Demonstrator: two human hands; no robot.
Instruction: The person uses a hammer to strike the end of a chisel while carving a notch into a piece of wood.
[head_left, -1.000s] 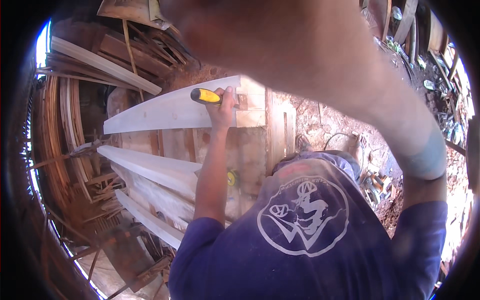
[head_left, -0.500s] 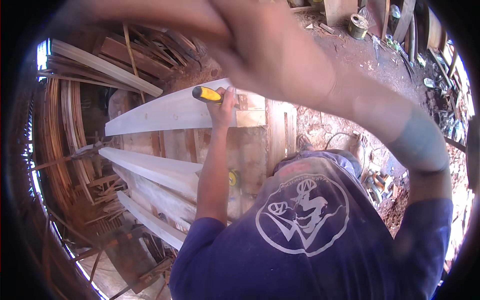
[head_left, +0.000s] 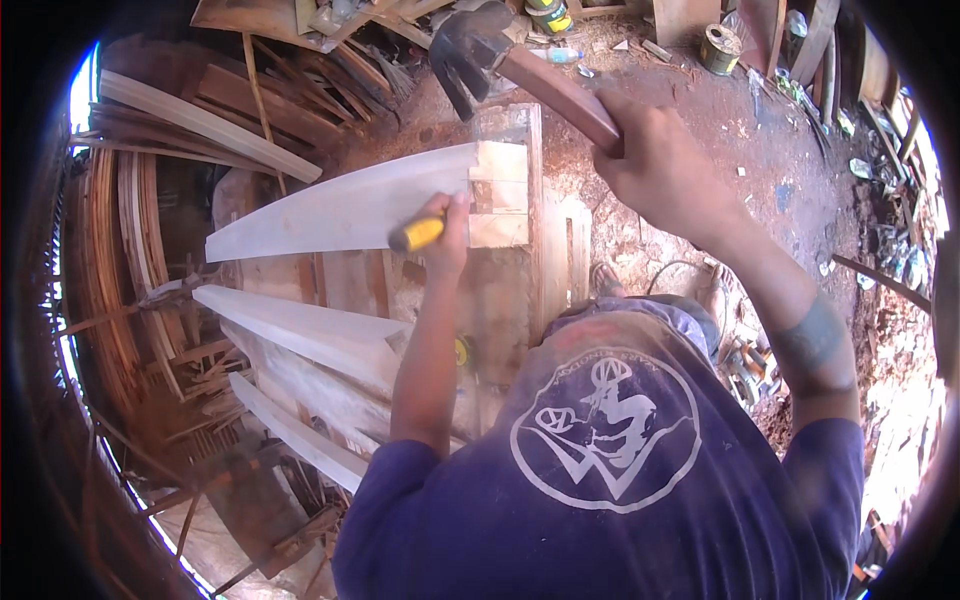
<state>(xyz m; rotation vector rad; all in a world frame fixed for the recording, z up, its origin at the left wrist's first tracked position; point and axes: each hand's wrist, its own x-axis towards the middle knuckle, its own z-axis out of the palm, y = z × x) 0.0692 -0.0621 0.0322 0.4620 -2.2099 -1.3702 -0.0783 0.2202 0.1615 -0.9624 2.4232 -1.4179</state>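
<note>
My left hand [head_left: 445, 225] grips a chisel [head_left: 417, 233] with a yellow and black handle over the right end of a pale tapered board [head_left: 320, 205]. Just right of it, pale wood [head_left: 497, 160] at that end shows notched or marked sections; the chisel's tip cannot be made out. My right hand [head_left: 655, 165] is closed round the wooden handle of a claw hammer [head_left: 470, 50], whose dark head hangs above and beyond the board.
More pale boards [head_left: 295, 325] lie across the wooden bench [head_left: 515, 310], beside a yellow tape measure [head_left: 462, 350]. Lumber stacks [head_left: 130, 265] stand at the left. Tins [head_left: 720, 50], offcuts and litter lie along the back and right.
My right arm has come down and right, bringing the hammer into clear view. My left hand and the chisel have dropped slightly, and the chisel's handle has swung to point down-left.
</note>
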